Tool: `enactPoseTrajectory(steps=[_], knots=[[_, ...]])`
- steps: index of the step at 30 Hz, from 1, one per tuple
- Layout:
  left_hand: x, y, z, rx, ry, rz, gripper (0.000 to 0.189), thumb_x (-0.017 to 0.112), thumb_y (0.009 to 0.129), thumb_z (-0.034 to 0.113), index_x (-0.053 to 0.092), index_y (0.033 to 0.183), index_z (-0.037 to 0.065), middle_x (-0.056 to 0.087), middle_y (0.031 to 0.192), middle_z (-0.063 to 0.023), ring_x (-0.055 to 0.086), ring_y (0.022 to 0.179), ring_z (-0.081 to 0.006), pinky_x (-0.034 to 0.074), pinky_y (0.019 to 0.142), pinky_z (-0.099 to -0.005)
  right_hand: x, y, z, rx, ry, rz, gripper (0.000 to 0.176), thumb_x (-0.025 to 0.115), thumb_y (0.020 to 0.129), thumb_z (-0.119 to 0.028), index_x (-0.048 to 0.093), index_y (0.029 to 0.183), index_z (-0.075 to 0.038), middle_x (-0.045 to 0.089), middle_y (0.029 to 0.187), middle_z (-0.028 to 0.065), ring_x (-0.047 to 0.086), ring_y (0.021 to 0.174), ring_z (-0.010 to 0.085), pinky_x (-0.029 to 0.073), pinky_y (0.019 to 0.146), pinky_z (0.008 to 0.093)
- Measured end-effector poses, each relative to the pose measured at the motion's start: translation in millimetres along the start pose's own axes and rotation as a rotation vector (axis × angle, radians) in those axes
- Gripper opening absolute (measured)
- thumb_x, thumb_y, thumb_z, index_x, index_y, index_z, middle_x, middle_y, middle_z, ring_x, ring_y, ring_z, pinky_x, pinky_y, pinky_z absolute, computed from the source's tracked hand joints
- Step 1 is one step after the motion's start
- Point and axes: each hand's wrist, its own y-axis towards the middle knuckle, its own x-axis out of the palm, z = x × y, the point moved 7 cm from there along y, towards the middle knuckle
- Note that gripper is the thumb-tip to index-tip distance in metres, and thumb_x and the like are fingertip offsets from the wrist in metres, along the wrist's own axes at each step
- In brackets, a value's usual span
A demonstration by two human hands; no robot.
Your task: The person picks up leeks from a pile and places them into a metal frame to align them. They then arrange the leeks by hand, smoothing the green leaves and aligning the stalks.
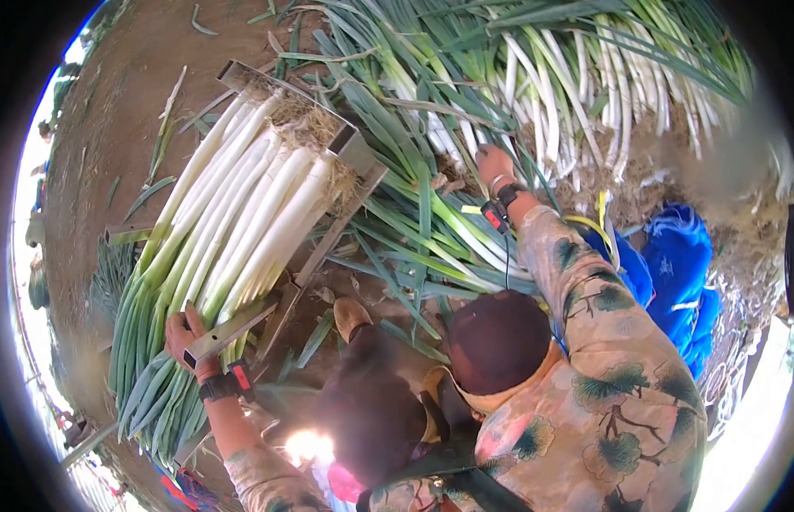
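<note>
A thick bundle of leeks (235, 205) lies in an angled metal frame (356, 150), with its roots against the frame's upper end. My left hand (188, 338) rests on the green part of this bundle, its fingers a little apart, beside a metal crossbar (237, 331). Farther right, my right hand (496, 165) has its fingers closed around the pale lower part of a leek at the near edge of a large leek pile (546, 94). The fingertips there are partly hidden among stalks. Both wrists wear dark bands with small red-and-black devices.
Blue cloth or sacking (674, 269) lies right of my right arm, near a yellow strap (603, 226). Loose leaves lie over the brown ground (115, 77). More leeks (452, 247) spread between the frame and my right arm. A shoe (352, 317) shows below the frame.
</note>
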Motion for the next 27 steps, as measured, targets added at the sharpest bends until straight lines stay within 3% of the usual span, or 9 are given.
enactPoseTrajectory(steps=[3,7,10,11,13,17,19,25,27], knots=[[1,1,-3,-0.020,0.013,0.008,0.037,0.058,0.092,0.037,0.056,0.074,0.004,0.058,0.079,-0.0117,0.056,0.079,-0.0337,0.040,0.078,-0.0447,11,5,-19,0.113,-0.263,-0.085,0.037,0.061,0.083,-0.034,0.068,0.102,-0.004,0.068,0.096,0.0216,0.063,0.095,0.0413,0.050,0.085,0.0461],[-4,-1,4,0.036,0.011,0.076,0.033,0.060,0.091,0.032,0.055,0.074,0.004,0.057,0.078,-0.0107,0.055,0.078,-0.0329,0.040,0.076,-0.0435,4,16,-42,-0.093,-0.076,-0.325,0.048,0.066,0.078,-0.040,0.065,0.108,-0.002,0.066,0.100,0.0239,0.062,0.101,0.0394,0.050,0.086,0.0430],[-4,-2,5,0.044,0.010,0.092,0.032,0.060,0.091,0.031,0.056,0.075,0.004,0.057,0.078,-0.0104,0.055,0.077,-0.0326,0.040,0.076,-0.0434,-49,-45,-61,-0.078,0.182,-0.666,0.041,0.066,0.080,-0.031,0.065,0.106,0.000,0.067,0.095,0.0205,0.064,0.086,0.0347,0.050,0.078,0.0390],[-5,-3,7,0.053,0.008,0.103,0.031,0.060,0.091,0.031,0.056,0.075,0.005,0.057,0.078,-0.0104,0.055,0.077,-0.0325,0.040,0.075,-0.0435,-48,-71,-41,-0.226,0.196,-0.784,0.037,0.066,0.081,-0.026,0.065,0.105,0.001,0.067,0.092,0.0181,0.063,0.082,0.0316,0.049,0.077,0.0374],[-3,-2,7,0.035,0.015,0.083,0.031,0.060,0.091,0.031,0.057,0.075,0.005,0.057,0.079,-0.0102,0.055,0.078,-0.0324,0.039,0.075,-0.0436,-31,-133,18,0.335,0.785,-1.044,0.025,0.067,0.082,-0.016,0.064,0.099,0.003,0.064,0.081,0.0103,0.061,0.072,0.0224,0.049,0.072,0.0332],[-2,0,7,0.056,0.060,0.048,0.028,0.060,0.091,0.030,0.059,0.076,0.006,0.059,0.082,-0.0104,0.057,0.082,-0.0328,0.040,0.073,-0.0449,-25,-146,32,0.584,0.953,-0.847,0.023,0.067,0.084,-0.017,0.063,0.095,0.002,0.062,0.077,0.0081,0.060,0.069,0.0169,0.050,0.065,0.0308],[1,5,12,0.155,0.084,0.047,0.026,0.059,0.090,0.029,0.060,0.078,0.006,0.060,0.085,-0.0111,0.058,0.085,-0.0333,0.041,0.074,-0.0465,-34,-97,23,0.256,0.582,-0.403,0.025,0.062,0.089,-0.018,0.061,0.102,0.002,0.061,0.076,0.0089,0.058,0.059,0.0180,0.046,0.048,0.0333],[-4,9,26,0.225,0.076,0.009,0.024,0.057,0.090,0.028,0.061,0.083,0.006,0.061,0.090,-0.0134,0.058,0.090,-0.0355,0.043,0.075,-0.0488,-112,-121,-76,0.554,1.357,-0.785,0.028,0.057,0.095,-0.030,0.054,0.115,-0.011,0.052,0.071,0.0005,0.040,0.047,0.0094,0.032,0.039,0.0229],[-6,5,26,0.221,0.051,0.045,0.024,0.057,0.090,0.028,0.060,0.082,0.006,0.061,0.090,-0.0137,0.058,0.090,-0.0358,0.043,0.075,-0.0493,-127,-140,-70,0.563,1.284,-0.746,0.024,0.057,0.095,-0.029,0.053,0.112,-0.013,0.053,0.071,0.0011,0.041,0.047,0.0086,0.033,0.039,0.0220]])
